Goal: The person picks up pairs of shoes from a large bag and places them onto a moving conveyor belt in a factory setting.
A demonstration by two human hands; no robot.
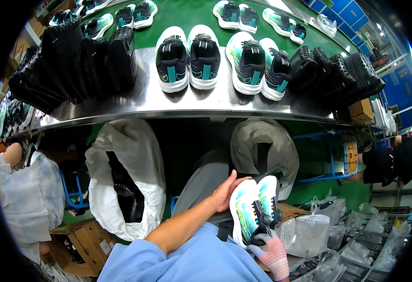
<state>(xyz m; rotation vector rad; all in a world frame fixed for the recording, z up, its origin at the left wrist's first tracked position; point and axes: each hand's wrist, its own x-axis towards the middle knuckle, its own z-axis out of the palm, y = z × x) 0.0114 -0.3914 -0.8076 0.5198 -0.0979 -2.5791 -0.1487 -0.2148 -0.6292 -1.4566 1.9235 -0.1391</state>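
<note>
Low in front of me is a pair of white, teal and yellow sneakers (244, 209) with black dial closures, toes pointing away. My bare left hand (223, 195) holds the pair at the toe end, thumb raised and fingers partly hidden behind the shoes. At the heels, my right hand (274, 258), in a pink-striped glove with grey fingertips, grips the pair. Two more pairs of like sneakers, a left pair (188, 61) and a right pair (257, 66), stand heels toward me on the metal bench edge (168, 114).
Black shoe forms (121, 56) stand left on the bench; more black forms (337, 70) stand right. Several sneakers line the green belt (182, 14). Below are a white sack (149, 164) and a grey sack (243, 136). Co-workers sit either side; plastic bags (319, 225) lie right.
</note>
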